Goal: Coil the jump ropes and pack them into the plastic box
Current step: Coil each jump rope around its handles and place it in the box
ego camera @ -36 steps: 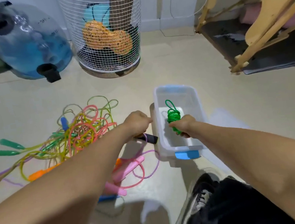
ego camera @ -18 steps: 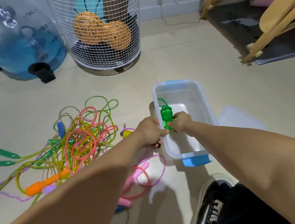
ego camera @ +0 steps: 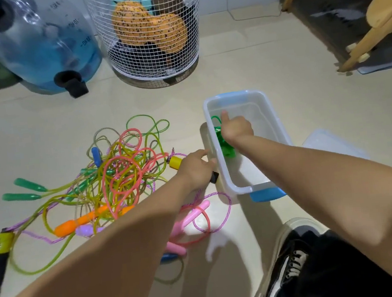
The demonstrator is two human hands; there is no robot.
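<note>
A clear plastic box with blue latches sits on the floor ahead of me. My right hand is inside it, closed on a coiled green jump rope that rests against the box's left wall, one finger sticking up. My left hand is just outside that wall, fingertips touching it, closed over a yellow-and-black handle of a purple rope. A tangle of uncoiled jump ropes in pink, yellow, green and orange lies on the floor to the left.
The box's clear lid lies to the right of it. A white wire basket and a blue water jug stand behind. A wooden frame is at the back right. My black shoe is near the box.
My right hand has carried the green coil down into the box against its left wall. My left hand has come off the coil and sits outside the box.
</note>
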